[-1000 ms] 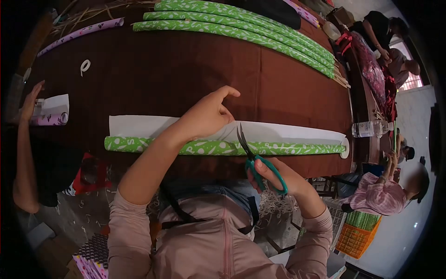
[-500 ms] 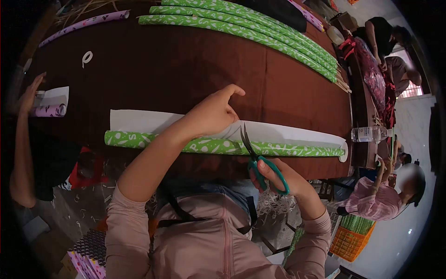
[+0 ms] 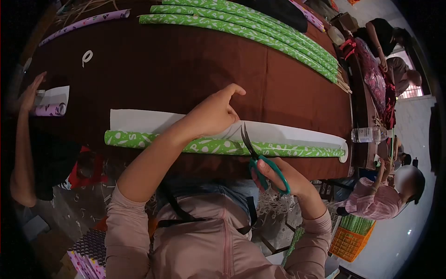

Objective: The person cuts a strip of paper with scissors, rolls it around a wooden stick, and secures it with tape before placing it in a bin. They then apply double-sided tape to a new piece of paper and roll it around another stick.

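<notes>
A partly unrolled roll of green-and-white patterned wrapping paper [image 3: 213, 145] lies across the table before me, its white underside [image 3: 144, 120] showing along the far edge. My left hand [image 3: 214, 113] rests over that white strip, index finger stretched out and apart from the thumb, which touches the paper's edge; its other fingers are hidden. In my right hand [image 3: 290, 176] are teal-handled scissors [image 3: 272, 176]. Their blades stand slightly apart, pointing away from me over the green roll, with the tips near the white strip and close to my left thumb.
Several green rolls [image 3: 237, 35] lie along the table's far side. A tape roll [image 3: 87, 56] sits at left, near a co-worker's hand [image 3: 31, 93] on a purple roll [image 3: 50, 109]. At the right end stand a clear bottle [image 3: 369, 135] and, beyond, other people.
My hands, the scissors and the paper stay almost exactly where they were. Only slight movement shows in the people at the right.
</notes>
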`<state>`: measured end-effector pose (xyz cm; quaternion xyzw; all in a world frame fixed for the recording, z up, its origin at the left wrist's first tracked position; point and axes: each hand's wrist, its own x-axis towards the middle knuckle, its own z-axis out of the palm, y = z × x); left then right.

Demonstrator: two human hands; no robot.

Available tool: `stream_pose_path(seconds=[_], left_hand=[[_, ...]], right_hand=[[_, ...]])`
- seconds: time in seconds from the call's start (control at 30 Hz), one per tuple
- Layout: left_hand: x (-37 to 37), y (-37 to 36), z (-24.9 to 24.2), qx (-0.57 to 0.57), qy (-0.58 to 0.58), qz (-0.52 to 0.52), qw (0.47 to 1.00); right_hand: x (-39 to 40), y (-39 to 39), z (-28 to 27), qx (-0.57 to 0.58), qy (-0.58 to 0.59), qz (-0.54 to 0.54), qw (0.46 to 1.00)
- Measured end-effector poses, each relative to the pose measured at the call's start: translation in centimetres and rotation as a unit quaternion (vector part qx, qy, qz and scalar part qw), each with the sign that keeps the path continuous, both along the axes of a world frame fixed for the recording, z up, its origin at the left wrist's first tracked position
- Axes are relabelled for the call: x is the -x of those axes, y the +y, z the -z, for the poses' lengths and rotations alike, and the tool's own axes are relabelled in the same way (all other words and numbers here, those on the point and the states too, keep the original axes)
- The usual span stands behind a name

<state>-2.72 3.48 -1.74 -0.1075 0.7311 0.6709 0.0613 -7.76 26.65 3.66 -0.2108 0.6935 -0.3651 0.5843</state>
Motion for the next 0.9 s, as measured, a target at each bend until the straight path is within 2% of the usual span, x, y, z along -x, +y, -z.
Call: stream_pose_path(seconds=[0.3, 0.47, 0.67, 0.9], left_hand=[[0.0, 0.0, -0.3, -0.003, -0.012, -0.001, 1.0], [0.0, 0.0, 0.1, 0.0, -0.012, -0.001, 1.0], [0.0, -0.1, -0.1, -0.02, -0.003, -0.01, 1.0], [-0.1, -0.1, 0.0, -0.015, -0.003, -0.011, 1.0]], right_hand=[[0.2, -0.1, -0.7, -0.041, 0.035, -0.029, 0.998], [0.4, -0.1, -1.0, -0.038, 0.094, -0.03, 0.994], [0.6, -0.1, -1.1, -0.023, 0.039, -0.033, 0.998], [0.7, 0.0, -0.6, -0.05, 0.049, -0.052, 0.996]])
